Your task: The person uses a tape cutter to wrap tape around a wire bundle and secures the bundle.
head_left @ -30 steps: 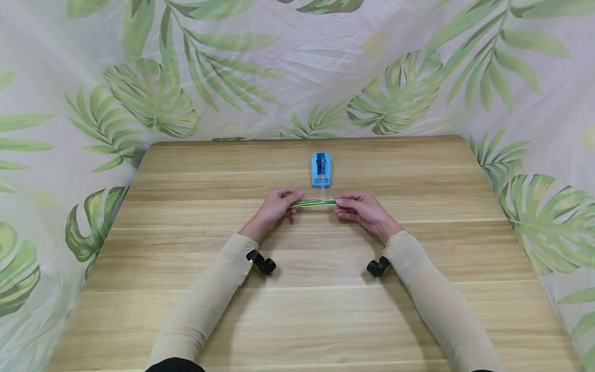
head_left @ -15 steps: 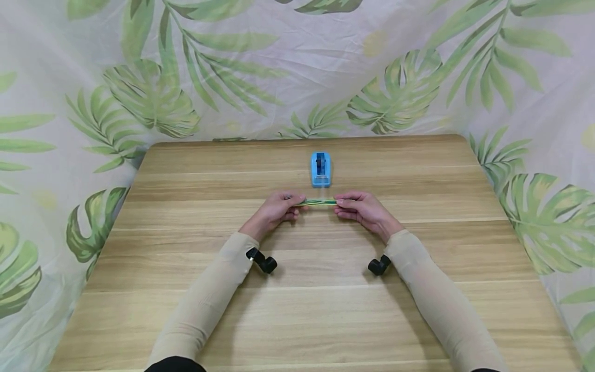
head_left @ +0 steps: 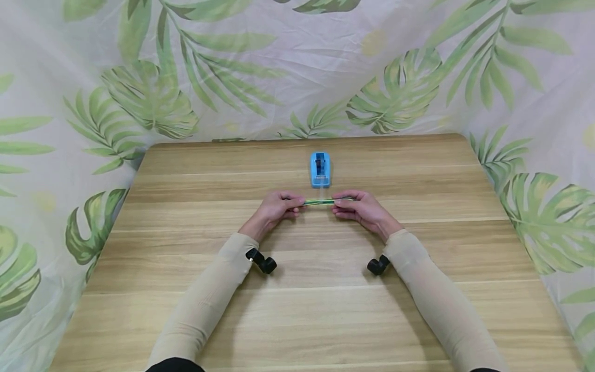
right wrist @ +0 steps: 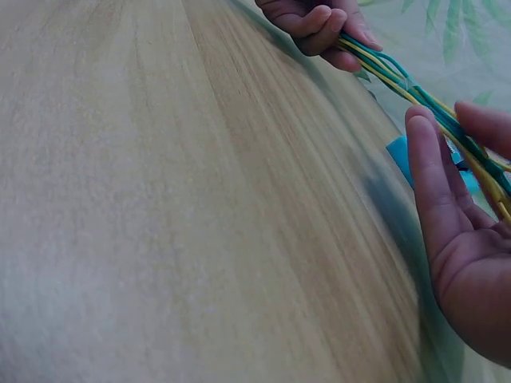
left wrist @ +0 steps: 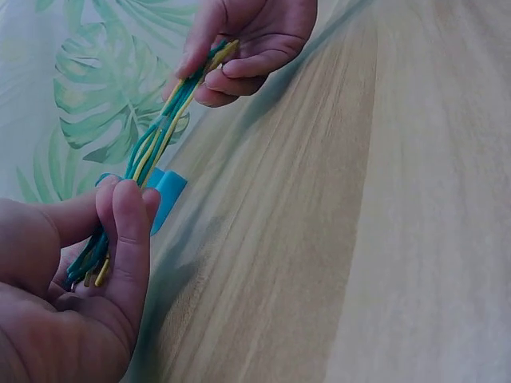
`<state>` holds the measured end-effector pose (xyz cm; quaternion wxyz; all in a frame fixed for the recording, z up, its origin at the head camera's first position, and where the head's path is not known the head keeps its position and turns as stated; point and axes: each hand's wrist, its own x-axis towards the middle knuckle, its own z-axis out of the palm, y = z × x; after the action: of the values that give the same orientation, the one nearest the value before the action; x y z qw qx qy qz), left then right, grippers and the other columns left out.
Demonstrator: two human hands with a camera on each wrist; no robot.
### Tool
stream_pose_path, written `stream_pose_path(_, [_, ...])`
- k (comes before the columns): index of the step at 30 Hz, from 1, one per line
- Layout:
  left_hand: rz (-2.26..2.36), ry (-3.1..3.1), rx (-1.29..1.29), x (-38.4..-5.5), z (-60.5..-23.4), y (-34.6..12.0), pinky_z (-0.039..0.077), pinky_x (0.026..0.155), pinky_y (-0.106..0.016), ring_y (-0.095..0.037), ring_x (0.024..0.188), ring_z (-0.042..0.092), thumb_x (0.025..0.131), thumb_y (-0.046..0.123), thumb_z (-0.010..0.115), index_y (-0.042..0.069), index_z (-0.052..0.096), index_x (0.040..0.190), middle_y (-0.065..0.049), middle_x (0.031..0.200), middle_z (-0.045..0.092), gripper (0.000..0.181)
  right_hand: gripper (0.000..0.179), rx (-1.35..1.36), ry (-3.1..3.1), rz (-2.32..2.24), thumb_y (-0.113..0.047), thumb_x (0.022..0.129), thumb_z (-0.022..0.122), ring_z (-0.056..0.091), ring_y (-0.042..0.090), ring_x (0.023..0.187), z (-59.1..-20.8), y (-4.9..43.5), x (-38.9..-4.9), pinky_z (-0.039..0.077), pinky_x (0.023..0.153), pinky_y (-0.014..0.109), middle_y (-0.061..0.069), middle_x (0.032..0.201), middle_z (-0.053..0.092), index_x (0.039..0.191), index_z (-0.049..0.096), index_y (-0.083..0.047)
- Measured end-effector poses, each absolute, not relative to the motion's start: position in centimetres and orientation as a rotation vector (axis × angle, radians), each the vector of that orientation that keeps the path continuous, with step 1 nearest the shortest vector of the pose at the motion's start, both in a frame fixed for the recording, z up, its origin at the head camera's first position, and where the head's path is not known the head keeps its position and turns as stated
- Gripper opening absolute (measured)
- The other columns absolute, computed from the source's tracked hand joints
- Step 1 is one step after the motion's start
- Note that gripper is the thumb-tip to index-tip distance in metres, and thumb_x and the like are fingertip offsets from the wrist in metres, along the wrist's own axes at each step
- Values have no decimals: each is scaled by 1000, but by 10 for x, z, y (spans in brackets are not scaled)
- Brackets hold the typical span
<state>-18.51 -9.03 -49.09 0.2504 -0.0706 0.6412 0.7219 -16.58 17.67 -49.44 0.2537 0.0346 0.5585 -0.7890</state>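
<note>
A bundle of thin green and yellow wires (head_left: 318, 202) is held level above the table between both hands. My left hand (head_left: 273, 209) pinches its left end between thumb and fingers. Loose wire ends show below those fingers in the left wrist view. My right hand (head_left: 361, 211) holds the other end the same way, and wires (right wrist: 447, 120) run between thumb and fingers in the right wrist view. Just beyond the bundle stands a blue tape dispenser (head_left: 320, 168). A clear strip of tape (head_left: 322, 194) stretches from its front to the middle of the wires.
The wood-grain table (head_left: 321, 310) extends around the hands on all sides. A leaf-print cloth (head_left: 297, 67) hangs behind it and along both sides. Small black wrist cameras (head_left: 267, 265) stick out from the beige sleeves (head_left: 204, 299).
My left hand has shifted slightly right along the wires, and the bundle between the hands looks narrower and tighter. The right hand stays nearly where it was, and the dispenser has not moved.
</note>
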Motion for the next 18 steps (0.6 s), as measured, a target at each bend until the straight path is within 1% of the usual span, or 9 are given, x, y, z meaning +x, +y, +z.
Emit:
stream_pose_path(2, [1950, 1774, -191, -186, -491, -90, 58, 59, -22, -11, 62, 63, 94, -1, 68, -11, 68, 112, -13, 86, 73, 21, 39, 86, 1521, -2133, -8, 100, 63, 72, 22, 88, -495, 176, -167, 59, 86, 36, 17, 100, 72, 133, 54, 12])
stream_pose_path(5, [1918, 1820, -198, -187, -490, -90, 58, 59, -23, -12, 62, 64, 93, 1, 71, -9, 71, 110, -13, 86, 73, 19, 52, 79, 1526, -2106, -26, 104, 59, 71, 22, 88, -494, 175, -169, 59, 85, 36, 19, 103, 69, 137, 49, 12])
stream_pose_path(7, [1900, 1846, -206, -188, -490, -90, 58, 59, -23, -12, 62, 64, 92, 2, 72, -7, 72, 108, -14, 87, 73, 18, 62, 86, 1532, -2080, -39, 104, 55, 70, 21, 85, -494, 175, -170, 60, 82, 35, 19, 103, 69, 139, 47, 11])
stream_pose_path(10, [1890, 1870, -215, -189, -489, -90, 58, 59, -24, -12, 61, 65, 91, 3, 75, -6, 74, 105, -14, 87, 74, 17, 71, 107, 1538, -2040, -51, 103, 52, 70, 20, 80, -492, 176, -171, 61, 75, 34, 18, 100, 69, 141, 46, 9])
stream_pose_path(14, [1900, 1888, -199, -189, -490, -89, 59, 58, -25, -12, 60, 65, 89, 1, 76, -6, 75, 103, -14, 86, 73, 16, 74, 126, 1541, -1991, -54, 102, 51, 69, 19, 74, -491, 176, -173, 61, 69, 31, 15, 94, 70, 142, 45, 8])
stream_pose_path(16, [1910, 1896, -186, -189, -490, -89, 59, 58, -25, -12, 60, 65, 89, 1, 76, -6, 75, 103, -13, 85, 73, 15, 71, 137, 1542, -1977, -51, 103, 52, 68, 17, 71, -491, 176, -173, 61, 67, 30, 13, 90, 70, 141, 47, 8])
stream_pose_path(18, [1917, 1904, -181, -189, -490, -88, 59, 59, -25, -12, 60, 65, 88, 1, 76, -6, 75, 102, -13, 85, 73, 16, 63, 154, 1539, -1977, -46, 104, 53, 68, 16, 68, -492, 176, -174, 61, 65, 28, 12, 87, 70, 137, 50, 8])
